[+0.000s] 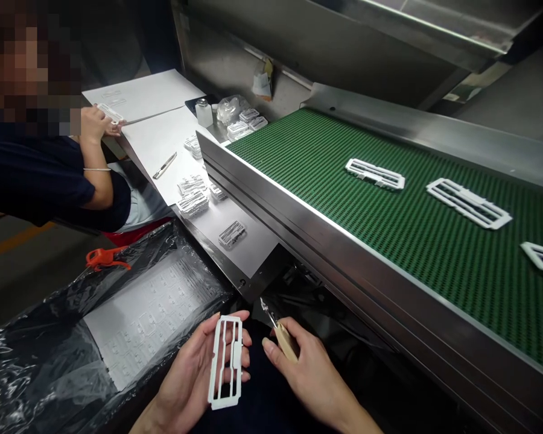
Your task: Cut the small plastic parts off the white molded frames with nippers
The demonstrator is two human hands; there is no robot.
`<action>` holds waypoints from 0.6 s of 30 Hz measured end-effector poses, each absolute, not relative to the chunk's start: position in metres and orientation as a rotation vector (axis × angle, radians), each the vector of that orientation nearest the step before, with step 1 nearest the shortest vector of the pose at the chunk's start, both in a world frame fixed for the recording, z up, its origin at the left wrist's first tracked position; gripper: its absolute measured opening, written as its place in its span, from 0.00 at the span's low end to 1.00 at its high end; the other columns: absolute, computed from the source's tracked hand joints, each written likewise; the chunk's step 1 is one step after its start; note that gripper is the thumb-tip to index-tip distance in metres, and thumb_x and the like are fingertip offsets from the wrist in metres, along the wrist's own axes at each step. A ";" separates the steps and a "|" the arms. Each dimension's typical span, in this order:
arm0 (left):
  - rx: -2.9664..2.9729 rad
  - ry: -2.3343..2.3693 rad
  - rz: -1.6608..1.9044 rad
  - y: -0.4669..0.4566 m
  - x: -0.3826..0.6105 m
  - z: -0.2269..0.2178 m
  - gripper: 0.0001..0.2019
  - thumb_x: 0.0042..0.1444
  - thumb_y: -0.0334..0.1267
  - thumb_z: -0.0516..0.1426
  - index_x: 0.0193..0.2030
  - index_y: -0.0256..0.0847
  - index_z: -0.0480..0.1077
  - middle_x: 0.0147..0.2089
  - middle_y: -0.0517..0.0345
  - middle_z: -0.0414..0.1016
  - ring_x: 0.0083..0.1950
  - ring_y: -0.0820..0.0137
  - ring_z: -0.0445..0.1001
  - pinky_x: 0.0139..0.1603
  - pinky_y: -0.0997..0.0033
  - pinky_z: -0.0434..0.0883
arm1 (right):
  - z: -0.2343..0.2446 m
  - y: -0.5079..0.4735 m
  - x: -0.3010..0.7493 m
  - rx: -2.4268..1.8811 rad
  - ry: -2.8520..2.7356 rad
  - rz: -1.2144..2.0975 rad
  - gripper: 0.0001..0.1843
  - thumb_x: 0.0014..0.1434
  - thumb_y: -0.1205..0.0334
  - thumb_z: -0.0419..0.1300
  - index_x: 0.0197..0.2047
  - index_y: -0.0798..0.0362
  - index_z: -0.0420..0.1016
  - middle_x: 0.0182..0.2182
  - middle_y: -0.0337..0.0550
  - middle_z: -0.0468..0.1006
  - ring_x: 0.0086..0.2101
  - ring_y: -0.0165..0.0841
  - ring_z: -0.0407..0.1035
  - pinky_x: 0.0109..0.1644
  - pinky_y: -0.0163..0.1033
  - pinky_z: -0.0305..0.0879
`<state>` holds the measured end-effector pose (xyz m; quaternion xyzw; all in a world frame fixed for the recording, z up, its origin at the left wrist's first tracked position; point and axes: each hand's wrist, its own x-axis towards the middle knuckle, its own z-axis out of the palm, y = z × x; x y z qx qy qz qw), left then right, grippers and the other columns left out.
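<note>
While the left hand (192, 364) held a white slotted frame (238, 355) lengthwise, its grip closed about the part, thumb along one long side and fingers behind and past the other, the right hand (305, 358) pinched the pale handle (286, 343) of a tool between thumb and fingers. The tool's thin metal tip (266, 308) pointed up and away, near the frame but apart from it. Both hands were in front of the body, just short of the near corner of the bench (266, 272).

On the bench, a small stack (232, 234) of parts lay towards that corner, with larger piles (192, 196) beyond, and a cutter (165, 166) rested on white sheeting (149, 144). Farther back stood a bottle (203, 113) beside a clear bag (230, 110). At far left, a co-worker's hands (95, 123) held another pale part (111, 113).

To the right, three white frames (468, 204) lay spaced along a green belt (294, 163), the nearest cut off by the view. To the left, an embossed sheet (136, 319) lay on black plastic (49, 337), an orange trigger-shaped object (104, 258) near it.
</note>
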<state>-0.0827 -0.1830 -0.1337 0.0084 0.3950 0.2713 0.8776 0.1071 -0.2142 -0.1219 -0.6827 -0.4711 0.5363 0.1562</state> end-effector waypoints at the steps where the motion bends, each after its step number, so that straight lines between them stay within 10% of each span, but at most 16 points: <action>1: 0.037 0.849 0.577 -0.183 -0.082 -0.135 0.21 0.64 0.47 0.48 0.55 0.36 0.68 0.42 0.49 0.74 0.38 0.65 0.72 0.42 0.60 0.73 | -0.122 -0.215 0.106 -1.959 -1.344 1.543 0.13 0.60 0.50 0.54 0.33 0.51 0.62 0.26 0.33 0.65 0.27 0.29 0.59 0.32 0.33 0.57; 10: 0.221 1.125 0.443 -0.178 -0.080 -0.200 0.21 0.55 0.52 0.57 0.44 0.33 0.70 0.27 0.59 0.68 0.19 0.79 0.59 0.18 0.80 0.54 | -0.135 -0.217 0.104 -1.983 -1.341 1.518 0.16 0.59 0.47 0.53 0.33 0.52 0.64 0.26 0.36 0.66 0.28 0.31 0.61 0.33 0.34 0.59; 18: 0.830 1.351 0.526 -0.100 -0.076 -0.204 0.17 0.53 0.50 0.60 0.38 0.36 0.74 0.27 0.60 0.73 0.28 0.69 0.69 0.31 0.69 0.65 | -0.154 -0.223 0.115 -2.049 -1.192 1.265 0.21 0.53 0.43 0.57 0.38 0.52 0.72 0.32 0.45 0.78 0.36 0.41 0.72 0.41 0.37 0.66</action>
